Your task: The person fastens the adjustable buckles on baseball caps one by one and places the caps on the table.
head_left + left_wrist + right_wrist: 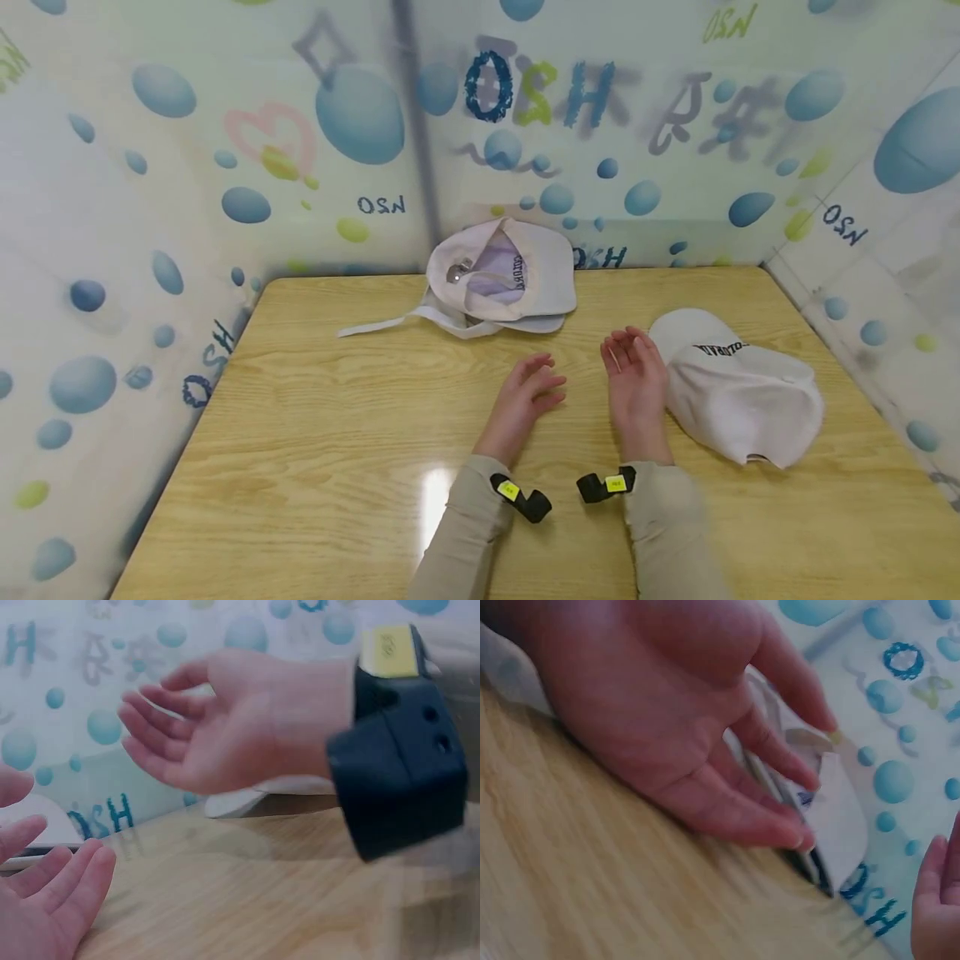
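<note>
My left hand [525, 396] is over the middle of the table, its fingers loosely bent with nothing in them. Beside it, my right hand [637, 379] has its palm turned up and inward, fingers relaxed and holding nothing. Just right of that hand a white baseball cap [742, 392] with dark lettering lies on the table. Further back, against the wall, a pale cap [551, 267] lies on its side with its inside and a metal strap buckle [459, 271] showing. A second brim edge shows beneath it, and a loose strap [375, 326] trails left.
The wooden table [322, 433] meets a patterned back wall [495, 158] with blue and green spots. Side walls stand to the left and right. Black wrist cameras [531, 504] are strapped over both sleeves.
</note>
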Available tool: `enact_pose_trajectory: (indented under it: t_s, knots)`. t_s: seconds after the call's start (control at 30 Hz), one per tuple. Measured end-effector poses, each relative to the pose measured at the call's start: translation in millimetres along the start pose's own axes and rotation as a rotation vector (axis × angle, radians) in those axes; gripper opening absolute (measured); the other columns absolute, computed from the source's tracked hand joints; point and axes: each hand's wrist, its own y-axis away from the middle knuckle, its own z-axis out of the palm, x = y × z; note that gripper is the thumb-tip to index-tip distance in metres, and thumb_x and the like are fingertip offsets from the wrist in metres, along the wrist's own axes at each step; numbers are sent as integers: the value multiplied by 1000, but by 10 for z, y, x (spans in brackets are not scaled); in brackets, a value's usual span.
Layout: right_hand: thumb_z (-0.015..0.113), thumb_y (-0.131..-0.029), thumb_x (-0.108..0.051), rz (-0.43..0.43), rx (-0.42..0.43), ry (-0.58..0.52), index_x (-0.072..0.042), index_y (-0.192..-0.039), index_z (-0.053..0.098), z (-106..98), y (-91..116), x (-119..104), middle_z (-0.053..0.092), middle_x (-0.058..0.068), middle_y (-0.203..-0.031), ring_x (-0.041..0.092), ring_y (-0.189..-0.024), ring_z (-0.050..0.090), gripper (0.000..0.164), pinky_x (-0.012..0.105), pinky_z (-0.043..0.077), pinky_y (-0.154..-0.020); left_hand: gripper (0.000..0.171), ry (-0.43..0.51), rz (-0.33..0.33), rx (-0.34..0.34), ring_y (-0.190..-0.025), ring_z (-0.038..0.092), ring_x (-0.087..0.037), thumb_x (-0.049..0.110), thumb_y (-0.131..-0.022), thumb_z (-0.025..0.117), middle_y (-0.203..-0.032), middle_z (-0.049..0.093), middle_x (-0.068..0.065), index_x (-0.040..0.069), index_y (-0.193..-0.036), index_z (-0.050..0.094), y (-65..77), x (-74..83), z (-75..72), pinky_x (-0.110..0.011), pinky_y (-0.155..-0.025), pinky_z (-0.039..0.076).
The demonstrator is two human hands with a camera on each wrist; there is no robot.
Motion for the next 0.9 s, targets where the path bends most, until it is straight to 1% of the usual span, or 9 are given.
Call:
enact_pose_trajectory:
  t_s: [0.1, 0.2, 0.33, 0.43, 0.53, 0.63, 0.7, 0.77, 0.9]
  knots:
    - [46, -93, -8, 95, 0, -25, -2, -104, 53, -93, -33, 105, 60, 13, -96, 25, -90, 57, 15, 38, 35, -96, 46, 15, 14, 40, -109, 49, -32, 19, -91, 52, -130, 36, -18, -1, -129, 36, -21, 60, -71, -42, -87, 43]
    - [46, -93, -10, 175, 2, -14, -4, -107, 51, -148, -49, 196, 58, 11, -101, 24, -95, 55, 16, 37, 31, -99, 47, 23, 42, 76, -110, 48, -34, 21, -90, 53, -130, 36, -18, -1, -128, 37, -48, 113, -149, -42, -87, 43]
    - [45, -94, -12, 243, -1, 19, -6, -109, 50, -177, -60, 303, 55, 10, -106, 23, -100, 52, 17, 37, 29, -100, 47, 35, 77, 125, -109, 47, -34, 22, -90, 52, -130, 35, -19, -1, -128, 37, -78, 170, -248, -40, -86, 44]
    - [45, -94, -12, 270, -4, 20, -6, -110, 51, -169, -76, 376, 54, 11, -109, 24, -106, 49, 18, 37, 28, -101, 48, 34, 99, 154, -108, 47, -32, 25, -90, 52, -131, 34, -20, -1, -128, 37, -99, 207, -311, -39, -85, 44]
    - [44, -94, -12, 300, -25, 14, -5, -113, 49, -141, -112, 450, 51, 12, -115, 26, -115, 43, 21, 38, 25, -103, 47, 42, 129, 186, -108, 47, -32, 25, -90, 54, -131, 34, -20, 1, -127, 39, -119, 249, -367, -40, -86, 44]
    - [43, -95, -13, 330, -48, 60, -4, -122, 43, -104, -169, 533, 45, 13, -125, 26, -121, 38, 29, 39, 23, -104, 48, 53, 165, 218, -112, 44, -34, 25, -89, 55, -132, 34, -21, 2, -127, 40, -132, 296, -415, -42, -87, 43]
    - [42, -95, -14, 346, -61, 102, -2, -129, 36, -78, -209, 586, 40, 14, -132, 25, -123, 35, 37, 39, 23, -104, 49, 59, 190, 227, -115, 40, -36, 25, -88, 56, -133, 33, -20, 2, -128, 39, -135, 329, -439, -44, -89, 41]
    - [43, -95, -15, 355, -68, 145, -2, -133, 31, -54, -249, 638, 36, 14, -136, 26, -125, 34, 42, 39, 24, -103, 51, 63, 208, 231, -117, 37, -38, 25, -88, 56, -134, 32, -19, 3, -131, 37, -138, 356, -456, -45, -91, 39]
    - [44, -95, -15, 365, -79, 200, -2, -134, 32, -33, -310, 719, 34, 15, -138, 27, -125, 33, 43, 39, 28, -101, 54, 57, 219, 227, -119, 37, -36, 25, -88, 57, -136, 33, -14, 6, -134, 36, -140, 387, -474, -45, -91, 39]
